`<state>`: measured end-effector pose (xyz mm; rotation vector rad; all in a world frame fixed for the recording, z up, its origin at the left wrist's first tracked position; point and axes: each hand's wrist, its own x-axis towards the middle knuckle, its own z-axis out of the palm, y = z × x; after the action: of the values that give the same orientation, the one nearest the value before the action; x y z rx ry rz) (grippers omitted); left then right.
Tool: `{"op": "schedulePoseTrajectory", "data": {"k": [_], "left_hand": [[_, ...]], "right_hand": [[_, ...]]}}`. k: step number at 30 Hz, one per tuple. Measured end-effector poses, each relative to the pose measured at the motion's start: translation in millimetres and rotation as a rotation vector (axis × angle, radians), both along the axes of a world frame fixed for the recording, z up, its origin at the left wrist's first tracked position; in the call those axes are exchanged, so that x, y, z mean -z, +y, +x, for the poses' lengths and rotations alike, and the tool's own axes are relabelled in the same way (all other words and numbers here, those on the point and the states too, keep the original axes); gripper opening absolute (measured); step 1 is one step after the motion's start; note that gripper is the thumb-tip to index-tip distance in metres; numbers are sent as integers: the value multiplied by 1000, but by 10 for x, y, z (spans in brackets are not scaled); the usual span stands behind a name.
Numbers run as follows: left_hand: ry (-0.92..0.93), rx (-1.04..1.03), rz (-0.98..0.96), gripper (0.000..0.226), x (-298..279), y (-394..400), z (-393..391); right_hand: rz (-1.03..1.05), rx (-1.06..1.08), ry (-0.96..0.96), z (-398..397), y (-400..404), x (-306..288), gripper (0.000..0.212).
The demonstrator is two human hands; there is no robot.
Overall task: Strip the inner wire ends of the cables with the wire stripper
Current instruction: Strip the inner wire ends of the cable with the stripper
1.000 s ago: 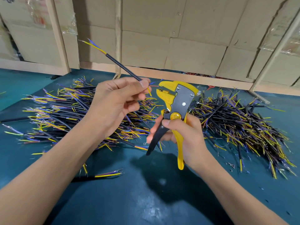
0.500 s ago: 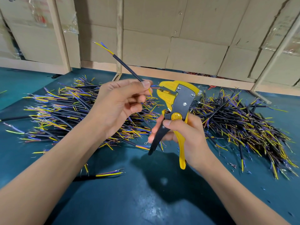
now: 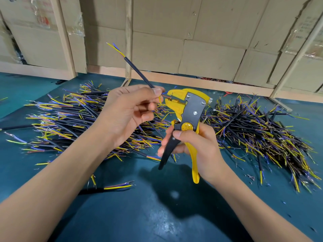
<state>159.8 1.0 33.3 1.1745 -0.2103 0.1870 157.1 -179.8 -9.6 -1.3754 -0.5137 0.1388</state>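
1. Hidden or hard to read: the near end of the held cable vanishes behind the left hand's thumb and forefinger, so only short coloured wire tips show between the fingertips and the tool. Which wire actually sits in the stripper's mouth seems to be a red or blue one, but the spot is too small to be sure.
2. The right hand's palm and most of its fingers are covered by the tool handles; both forearms run off the bottom edge.
3. Left hand: thumb and forefinger pinch the black cable just by its near end, the other fingers curled in. The cable slants up and away to the left, its far end fanned into yellow and blue wires.
4. Right hand: wrapped round the wire stripper, thumb lying across the yellow pivot, fingers around the black handle, yellow handle against the palm. The handles stand spread apart, and the yellow jaws are parted, facing the wire tips.
5. Hands and tool are held above the blue-green table. One pile of cut cables lies to the left behind the left hand, another pile to the right; a single cable lies near the left forearm.
6. Cardboard boxes stand along the back.
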Motion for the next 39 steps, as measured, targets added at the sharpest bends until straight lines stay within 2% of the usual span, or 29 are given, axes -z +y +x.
{"op": "schedulePoseTrajectory", "data": {"k": [5, 14, 16, 17, 20, 22, 24, 26, 29, 32, 34, 39], "left_hand": [[-29, -4, 20, 13, 4, 0, -3], [-46, -36, 68, 28, -7, 14, -11], [-50, -60, 112, 17, -5, 26, -6], [-59, -86, 151, 12, -6, 34, -1], [-117, -203, 302, 28, 28, 51, 36], [-137, -275, 345, 31, 51, 26, 36], [-157, -405, 418, 40, 87, 15, 57], [-164, -573, 554, 36, 75, 54, 86], [-225, -672, 976, 26, -107, 90, 179], [-371, -531, 1500, 23, -383, -136, 350], [-475, -438, 1738, 25, -560, -441, 530], [-623, -263, 1994, 36, -715, -1212, 1025]], "right_hand": [[7, -19, 22, -11, 5, -23, 14], [14, 0, 58, -12, 27, -37, 13], [7, 17, 79, -13, 33, -41, 12], [0, 32, 93, -17, 40, -40, 10], [-9, 81, 181, -15, 52, -35, 17], [24, -8, 270, -8, 65, -43, 21], [149, -155, 352, 17, 79, -36, 20], [279, -180, 457, 46, 102, -5, 23], [362, -110, 608, 97, 89, 77, 26], [395, -62, 710, 148, 111, 112, 26], [415, -63, 714, 153, 121, 118, 25], [472, -93, 738, 155, 78, 132, 26]]}}
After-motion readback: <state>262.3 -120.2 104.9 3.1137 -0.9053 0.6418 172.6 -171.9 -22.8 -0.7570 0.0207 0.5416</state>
